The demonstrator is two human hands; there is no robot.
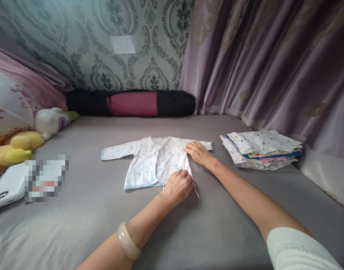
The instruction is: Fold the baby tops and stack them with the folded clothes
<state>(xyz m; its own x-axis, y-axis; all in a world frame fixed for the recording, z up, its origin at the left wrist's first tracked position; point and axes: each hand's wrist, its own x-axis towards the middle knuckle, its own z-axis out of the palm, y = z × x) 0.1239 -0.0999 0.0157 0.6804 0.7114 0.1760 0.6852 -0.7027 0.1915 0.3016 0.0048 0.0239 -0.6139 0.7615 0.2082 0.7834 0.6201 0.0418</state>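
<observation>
A white baby shirt [143,165] with pale blue trim and a small print lies spread on the bed, front side up, sleeves out to both sides. My left hand [179,187], below a bangle on the wrist, is closed on the shirt's lower right corner. A thin white tie string [197,191] pokes out beside it. Farther up, my right hand [198,153] rests where the right sleeve meets the body, its fingers bent and pinching the cloth there. Its fingertips are partly hidden.
Folded printed baby clothes [264,150] are stacked on the right of the grey bed sheet [84,225]. A black and maroon bolster [132,103] lies along the wall. Plush toys [49,122], a white device [11,183] and a blurred-out item [46,179] are on the left.
</observation>
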